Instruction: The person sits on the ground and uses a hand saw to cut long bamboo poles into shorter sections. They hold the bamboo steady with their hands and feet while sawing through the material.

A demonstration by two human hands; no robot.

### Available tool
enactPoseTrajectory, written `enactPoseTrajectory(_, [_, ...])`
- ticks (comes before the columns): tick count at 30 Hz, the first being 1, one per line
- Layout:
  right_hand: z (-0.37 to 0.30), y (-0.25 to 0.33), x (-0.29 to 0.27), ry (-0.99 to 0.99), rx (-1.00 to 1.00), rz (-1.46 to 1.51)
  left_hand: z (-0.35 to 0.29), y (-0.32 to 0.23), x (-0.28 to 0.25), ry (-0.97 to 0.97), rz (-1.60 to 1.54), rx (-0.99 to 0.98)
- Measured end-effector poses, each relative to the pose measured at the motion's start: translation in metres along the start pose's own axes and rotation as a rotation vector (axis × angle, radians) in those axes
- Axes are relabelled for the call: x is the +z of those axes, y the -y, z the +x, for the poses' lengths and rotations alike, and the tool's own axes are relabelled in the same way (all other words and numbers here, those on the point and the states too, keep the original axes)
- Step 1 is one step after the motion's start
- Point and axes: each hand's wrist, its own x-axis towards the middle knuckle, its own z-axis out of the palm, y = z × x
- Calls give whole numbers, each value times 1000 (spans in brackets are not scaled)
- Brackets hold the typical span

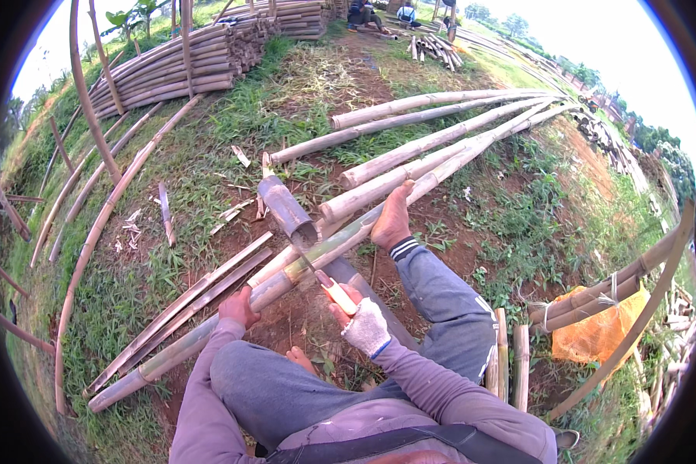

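A long bamboo pole (201,334) lies slantwise across in front of me, from the lower left to the far right. My left hand (239,308), bare, is closed on the pole's upper side, left of the middle. In my right hand (363,326), which wears a pale knit glove with a blue cuff, is a knife (338,294) with a light wooden handle. Its thin blade points up and left against the greenish stretch of the pole. My bare foot (393,220) presses on the pole farther along.
Just beyond the blade a short, wide bamboo tube (283,205) leans near the pole. Split bamboo strips (185,298) lie at the left. More poles (410,147) fan out ahead, and a bamboo stack (178,66) stands behind. An orange mesh sack (599,325) hangs at the right.
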Motion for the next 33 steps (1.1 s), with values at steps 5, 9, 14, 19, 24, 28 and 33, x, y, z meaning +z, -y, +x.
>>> enactPoseTrajectory(5, [0,0,-1,14,20,-12,-2,-3,-3,-1,4,0])
enactPoseTrajectory(9, [-1,-5,1,25,34,-21,-1,-3,-3,-4,8,-3])
enactPoseTrajectory(14, [-1,1,0,9,9,-13,0,-2,-3,10,5,-6])
enactPoseTrajectory(19, [-1,2,-2,13,20,-15,1,2,2,-6,-4,6])
enactPoseTrajectory(24, [-1,-1,-1,-5,2,-44,-1,-2,-2,-1,-11,3])
enactPoseTrajectory(28, [0,-4,0,3,-14,-31,-1,-3,-3,15,-2,-10])
enactPoseTrajectory(33, [0,-2,-1,12,2,-12,-1,-4,-4,22,11,-19])
